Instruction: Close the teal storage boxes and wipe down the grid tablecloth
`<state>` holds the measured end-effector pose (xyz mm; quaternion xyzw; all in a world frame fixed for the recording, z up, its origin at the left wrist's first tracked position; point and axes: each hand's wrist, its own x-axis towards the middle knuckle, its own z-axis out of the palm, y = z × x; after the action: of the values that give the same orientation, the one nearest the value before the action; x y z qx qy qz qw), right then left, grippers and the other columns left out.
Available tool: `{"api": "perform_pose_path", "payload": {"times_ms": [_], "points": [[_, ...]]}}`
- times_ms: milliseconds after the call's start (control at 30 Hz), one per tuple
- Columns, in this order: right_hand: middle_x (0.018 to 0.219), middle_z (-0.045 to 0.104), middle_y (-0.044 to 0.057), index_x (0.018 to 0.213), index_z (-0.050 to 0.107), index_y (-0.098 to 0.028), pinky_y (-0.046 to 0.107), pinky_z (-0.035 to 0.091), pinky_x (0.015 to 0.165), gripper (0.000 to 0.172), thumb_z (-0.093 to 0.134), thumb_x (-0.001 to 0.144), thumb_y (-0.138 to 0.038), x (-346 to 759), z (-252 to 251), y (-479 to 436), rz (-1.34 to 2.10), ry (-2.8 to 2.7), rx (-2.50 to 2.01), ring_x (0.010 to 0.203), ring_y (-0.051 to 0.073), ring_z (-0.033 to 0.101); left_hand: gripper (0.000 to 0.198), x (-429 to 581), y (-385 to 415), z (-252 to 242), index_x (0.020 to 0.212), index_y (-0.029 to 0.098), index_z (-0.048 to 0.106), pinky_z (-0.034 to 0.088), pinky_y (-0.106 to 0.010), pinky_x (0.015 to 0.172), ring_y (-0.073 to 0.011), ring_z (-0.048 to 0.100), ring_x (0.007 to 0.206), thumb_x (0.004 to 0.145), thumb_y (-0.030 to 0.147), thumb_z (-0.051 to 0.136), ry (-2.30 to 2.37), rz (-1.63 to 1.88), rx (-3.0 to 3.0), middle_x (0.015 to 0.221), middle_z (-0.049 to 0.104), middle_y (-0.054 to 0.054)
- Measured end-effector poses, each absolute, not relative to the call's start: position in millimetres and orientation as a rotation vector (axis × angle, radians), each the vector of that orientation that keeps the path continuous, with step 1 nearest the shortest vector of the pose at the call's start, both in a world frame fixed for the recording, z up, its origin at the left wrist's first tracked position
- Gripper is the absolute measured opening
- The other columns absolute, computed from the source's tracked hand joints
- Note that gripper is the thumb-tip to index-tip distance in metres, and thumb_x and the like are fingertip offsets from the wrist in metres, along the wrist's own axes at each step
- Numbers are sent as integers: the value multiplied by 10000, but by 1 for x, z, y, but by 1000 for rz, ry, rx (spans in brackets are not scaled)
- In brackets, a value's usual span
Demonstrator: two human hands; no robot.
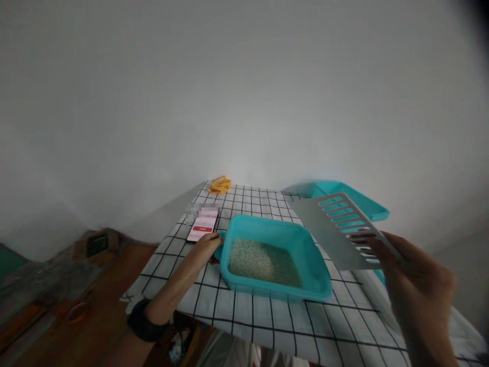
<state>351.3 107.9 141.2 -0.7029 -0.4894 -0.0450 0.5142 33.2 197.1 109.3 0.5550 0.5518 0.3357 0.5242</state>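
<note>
A teal plastic basin (315, 272) holding pale grains (263, 262) stands on a table with a white black-checked cloth (267, 318). My left hand (208, 244) grips the basin's left rim, fingers closed on it; a dark band circles that wrist. My right hand (416, 285) is raised to the right of the basin and holds a grey slotted plastic panel (336, 229) by its lower end, tilted up over the basin's right side.
A phone (202, 224) with a lit screen lies on the cloth behind my left hand. A yellow cloth (220, 184) sits at the table's far corner. A second teal tray (344, 196) lies behind the panel. A brown floor lies left of the table.
</note>
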Motion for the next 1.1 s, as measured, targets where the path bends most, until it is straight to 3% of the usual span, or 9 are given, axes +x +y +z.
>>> {"api": "perform_pose_path", "payload": {"times_ms": [233, 400, 567, 633, 733, 833, 967, 1100], "points": [[880, 758, 10, 935, 734, -260, 281, 495, 724, 326, 573, 822, -521, 347, 145, 99, -82, -1196, -1622, 864, 234, 701, 179, 24, 216, 111, 757, 216, 534, 439, -285, 678, -176, 595, 747, 775, 394, 528, 1516, 1095, 1764, 742, 607, 5], [860, 759, 12, 922, 735, -259, 292, 509, 734, 340, 587, 798, -540, 350, 143, 95, -79, -1185, -1647, 847, 238, 703, 176, 36, 211, 143, 713, 212, 526, 408, -280, 656, -165, 578, 693, 838, 334, 500, 1576, 1174, 2044, 710, 614, 1], [912, 757, 47, 961, 732, -223, 334, 517, 795, 393, 597, 789, -550, 350, 141, 93, -53, -1185, -1608, 901, 265, 697, 358, 57, 196, 165, 671, 204, 550, 406, -309, 716, -166, 567, 732, 943, 347, 367, 1334, 868, 2566, 730, 600, -7], [913, 757, 57, 972, 732, -217, 345, 516, 790, 412, 595, 787, -559, 350, 141, 92, -66, -1179, -1607, 904, 274, 697, 347, 59, 194, 166, 702, 195, 589, 417, -319, 740, -171, 575, 775, 942, 323, 374, 1301, 816, 2628, 806, 608, -22], [903, 757, 54, 976, 730, -230, 364, 513, 780, 415, 597, 782, -572, 350, 141, 90, -66, -1180, -1610, 899, 283, 696, 182, 48, 195, 158, 862, 199, 617, 442, -289, 739, -164, 582, 850, 891, 234, 440, 1326, 1072, 2434, 926, 615, -32], [904, 754, 47, 961, 727, -254, 387, 501, 760, 415, 562, 798, -599, 351, 140, 90, -62, -1195, -1638, 900, 294, 690, 153, 30, 197, 139, 897, 203, 572, 452, -279, 691, -175, 584, 859, 855, 321, 483, 1476, 1255, 1998, 923, 619, -35], [892, 752, 62, 980, 724, -259, 403, 488, 714, 452, 535, 802, -629, 350, 140, 92, -105, -1205, -1667, 883, 317, 689, 328, 23, 194, 114, 819, 223, 531, 422, -263, 549, -162, 565, 681, 742, 541, 551, 1305, 923, 1313, 712, 552, 30], [923, 747, 68, 1008, 718, -253, 399, 491, 738, 424, 539, 827, -592, 349, 138, 95, -113, -1228, -1632, 896, 305, 686, 270, 35, 192, 105, 668, 229, 472, 311, -227, 458, -98, 445, 496, 640, 461, 608, 1164, 917, 1097, 538, 459, 85]]}}
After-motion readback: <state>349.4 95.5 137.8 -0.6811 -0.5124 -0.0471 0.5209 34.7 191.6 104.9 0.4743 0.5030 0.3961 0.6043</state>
